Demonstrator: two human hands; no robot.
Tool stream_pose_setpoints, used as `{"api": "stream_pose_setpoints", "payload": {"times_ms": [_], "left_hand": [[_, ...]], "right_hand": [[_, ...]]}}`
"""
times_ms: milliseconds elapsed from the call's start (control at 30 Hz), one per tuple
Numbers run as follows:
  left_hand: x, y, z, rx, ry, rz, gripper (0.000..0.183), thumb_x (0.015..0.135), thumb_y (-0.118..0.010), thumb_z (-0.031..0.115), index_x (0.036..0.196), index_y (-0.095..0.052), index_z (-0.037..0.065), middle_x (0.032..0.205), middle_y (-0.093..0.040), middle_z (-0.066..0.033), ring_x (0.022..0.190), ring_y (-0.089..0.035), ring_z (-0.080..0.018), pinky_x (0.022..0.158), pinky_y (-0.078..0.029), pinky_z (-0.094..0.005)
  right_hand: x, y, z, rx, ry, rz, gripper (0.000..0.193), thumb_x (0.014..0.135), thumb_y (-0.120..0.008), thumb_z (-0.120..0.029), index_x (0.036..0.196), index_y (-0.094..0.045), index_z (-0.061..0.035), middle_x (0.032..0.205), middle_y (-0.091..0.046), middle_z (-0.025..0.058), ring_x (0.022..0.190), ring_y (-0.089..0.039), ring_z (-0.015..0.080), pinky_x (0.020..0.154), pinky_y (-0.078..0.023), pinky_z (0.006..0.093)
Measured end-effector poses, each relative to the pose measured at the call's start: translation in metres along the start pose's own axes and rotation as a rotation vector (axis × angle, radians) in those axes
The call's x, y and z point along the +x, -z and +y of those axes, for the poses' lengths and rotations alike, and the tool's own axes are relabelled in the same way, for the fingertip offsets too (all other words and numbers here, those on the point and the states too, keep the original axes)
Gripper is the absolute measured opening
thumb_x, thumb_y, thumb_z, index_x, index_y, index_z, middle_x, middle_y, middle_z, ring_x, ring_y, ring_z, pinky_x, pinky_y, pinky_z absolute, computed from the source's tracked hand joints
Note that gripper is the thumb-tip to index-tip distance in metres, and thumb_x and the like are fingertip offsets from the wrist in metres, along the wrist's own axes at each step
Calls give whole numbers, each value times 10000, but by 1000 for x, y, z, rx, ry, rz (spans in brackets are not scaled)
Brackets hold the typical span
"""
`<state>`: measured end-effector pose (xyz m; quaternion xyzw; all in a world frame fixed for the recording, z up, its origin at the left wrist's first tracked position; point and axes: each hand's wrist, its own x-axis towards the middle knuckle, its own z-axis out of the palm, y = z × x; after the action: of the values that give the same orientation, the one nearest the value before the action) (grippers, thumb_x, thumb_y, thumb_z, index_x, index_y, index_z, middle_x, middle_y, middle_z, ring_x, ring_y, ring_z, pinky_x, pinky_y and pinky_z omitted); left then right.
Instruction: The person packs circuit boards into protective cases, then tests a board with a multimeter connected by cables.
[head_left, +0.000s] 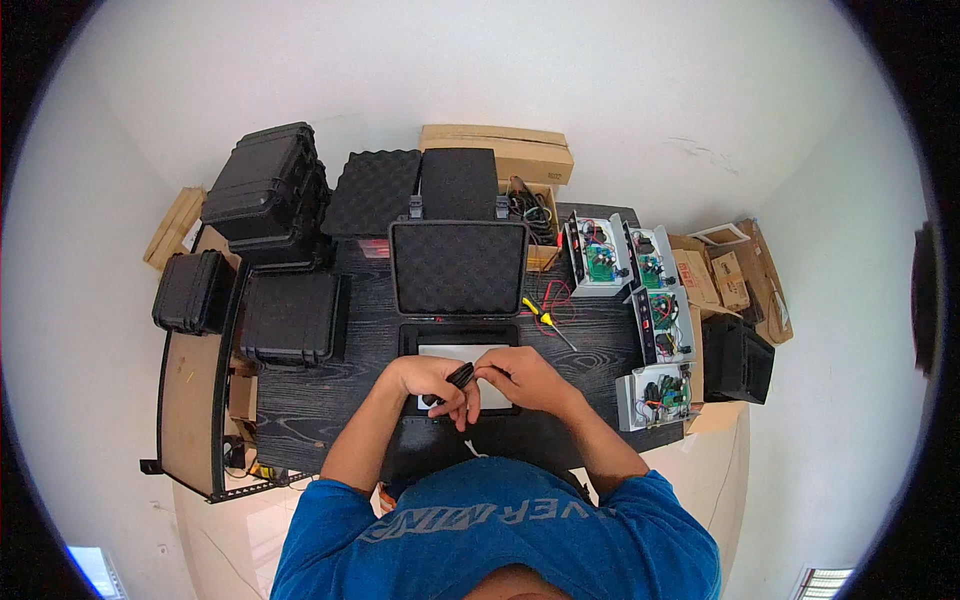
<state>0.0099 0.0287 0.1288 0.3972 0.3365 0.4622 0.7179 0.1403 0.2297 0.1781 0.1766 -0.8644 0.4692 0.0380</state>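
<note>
A bundle of black cable (460, 376) is held in my left hand (430, 378), its fingers closed around the folded loops. My right hand (525, 378) is closed in a pinch at the bundle's right side, seemingly on the cable's end; the fingertips are too small to show exactly what is between them. Both hands are over an open black hard case, whose raised lid (458, 268) is lined with wavy foam. In its base, a flat silver-white panel (450, 352) lies within black foam, partly hidden by my hands.
Closed black cases (292, 318) stand at the left, some stacked. Foam sheets (375, 190) and a box of cables (535, 210) are at the back. A yellow-handled screwdriver (543, 315) lies beside red wires. Several open electronics units (660, 325) line the right edge near cardboard boxes (728, 280).
</note>
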Motion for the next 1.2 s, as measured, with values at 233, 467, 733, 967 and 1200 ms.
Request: {"api": "stream_pose_setpoints", "payload": {"times_ms": [233,467,733,967,1200], "left_hand": [[-10,-2,-1,67,74,-57,216,935,-671,114,1013,-728,-79,968,-763,-174,709,-742,-210,673,-577,-299],[-35,-8,-11,12,-143,438,178,935,-718,126,834,-711,-21,731,-704,-99,706,-727,-201,738,-581,-330],[-64,1,-31,551,-230,1187,398,921,-687,43,1298,-577,-16,1164,-669,-86,1081,-611,-164,998,-465,-324],[-65,10,-80,685,-249,1490,413,942,-654,10,1344,-562,-10,1225,-668,-115,1149,-613,-187,1025,-459,-328],[-62,26,-123,569,-267,1637,419,953,-636,-12,1364,-552,-10,1214,-667,-112,1123,-633,-179,990,-490,-315]], "right_hand": [[3,-16,-5,142,-148,13,288,964,-651,-108,1241,-606,-40,817,-673,143,717,-665,283,665,-502,385],[24,-14,7,55,-73,-226,386,960,-655,-140,1321,-553,-51,887,-701,190,844,-707,355,747,-522,422],[90,-57,69,-120,16,-23,272,952,-611,-115,1210,-619,-30,1029,-703,224,982,-674,420,853,-534,494],[127,-110,105,-123,-79,-115,252,922,-610,-58,1173,-635,-64,987,-706,228,949,-676,435,792,-529,510],[141,-123,93,-45,-320,-272,246,909,-599,-21,1144,-654,-67,930,-698,235,885,-695,401,739,-529,475]]}}
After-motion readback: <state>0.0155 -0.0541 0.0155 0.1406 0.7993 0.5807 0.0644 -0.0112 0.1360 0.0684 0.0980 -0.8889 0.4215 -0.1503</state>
